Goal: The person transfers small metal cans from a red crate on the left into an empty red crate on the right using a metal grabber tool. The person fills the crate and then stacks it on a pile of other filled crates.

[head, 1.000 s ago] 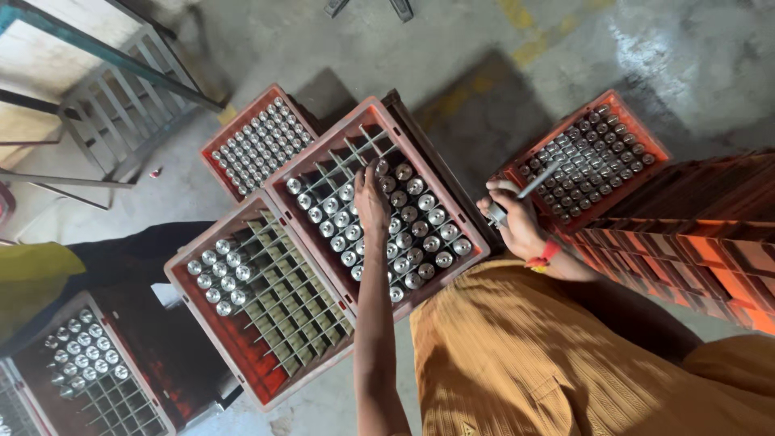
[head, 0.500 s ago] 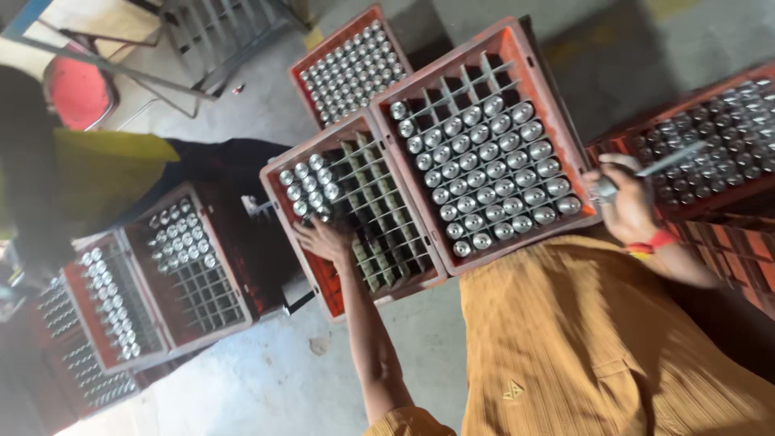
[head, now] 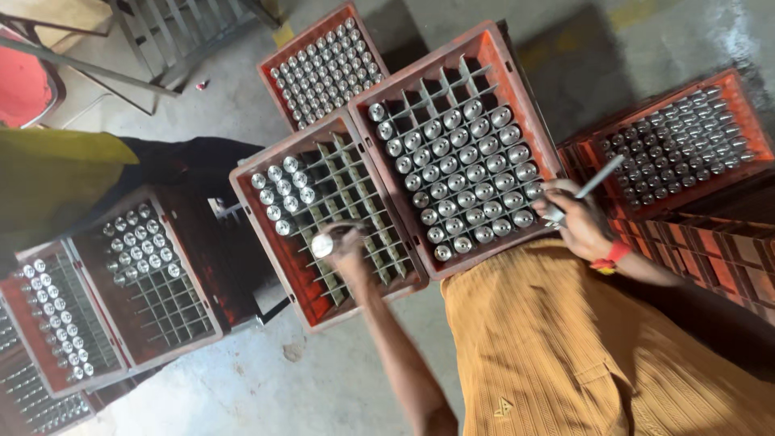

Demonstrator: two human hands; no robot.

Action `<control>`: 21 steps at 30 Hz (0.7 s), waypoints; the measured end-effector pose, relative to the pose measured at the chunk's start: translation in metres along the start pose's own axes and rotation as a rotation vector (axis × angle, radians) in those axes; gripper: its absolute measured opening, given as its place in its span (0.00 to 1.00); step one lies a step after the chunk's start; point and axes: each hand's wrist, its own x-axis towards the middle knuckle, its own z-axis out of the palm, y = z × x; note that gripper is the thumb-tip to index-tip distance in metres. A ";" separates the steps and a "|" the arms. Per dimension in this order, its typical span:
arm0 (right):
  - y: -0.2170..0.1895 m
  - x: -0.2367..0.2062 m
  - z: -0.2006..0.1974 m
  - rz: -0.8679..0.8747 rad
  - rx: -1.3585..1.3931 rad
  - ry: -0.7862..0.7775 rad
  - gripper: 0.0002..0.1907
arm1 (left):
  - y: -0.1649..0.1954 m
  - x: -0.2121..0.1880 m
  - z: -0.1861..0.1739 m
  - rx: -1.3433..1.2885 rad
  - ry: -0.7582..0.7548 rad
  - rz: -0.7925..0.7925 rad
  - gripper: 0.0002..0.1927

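Two red plastic crates with grid dividers sit side by side in front of the person. The right crate (head: 517, 60) is mostly filled with shiny metal cylinders standing on end. The left crate (head: 266, 234) holds only a small cluster of them in its far corner, and most of its cells are bare. More red crates of the same parts stand around them on the concrete floor (head: 323, 387).

The left hand (head: 349, 246) hovers over the middle of the left crate, its fingers closed around one metal cylinder (head: 323, 245) whose round end faces up. The right hand (head: 575, 220) rests at the near right edge of the right crate, gripping a thin metal rod (head: 593, 184) that angles up and away. The two hands are well apart, one over each crate.
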 end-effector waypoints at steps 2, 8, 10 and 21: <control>0.003 -0.001 0.031 -0.017 -0.034 -0.074 0.07 | -0.013 -0.024 0.054 -0.134 -0.066 -0.533 0.12; -0.031 -0.014 0.116 -0.101 -0.013 -0.304 0.08 | 0.021 -0.117 0.134 0.261 -0.469 -0.152 0.11; -0.039 -0.017 0.129 -0.106 0.006 -0.311 0.07 | 0.041 -0.134 0.145 0.357 -0.498 -0.229 0.12; -0.025 0.000 0.094 -0.216 -0.089 -0.608 0.05 | 0.049 -0.138 0.164 0.498 -0.750 -0.195 0.22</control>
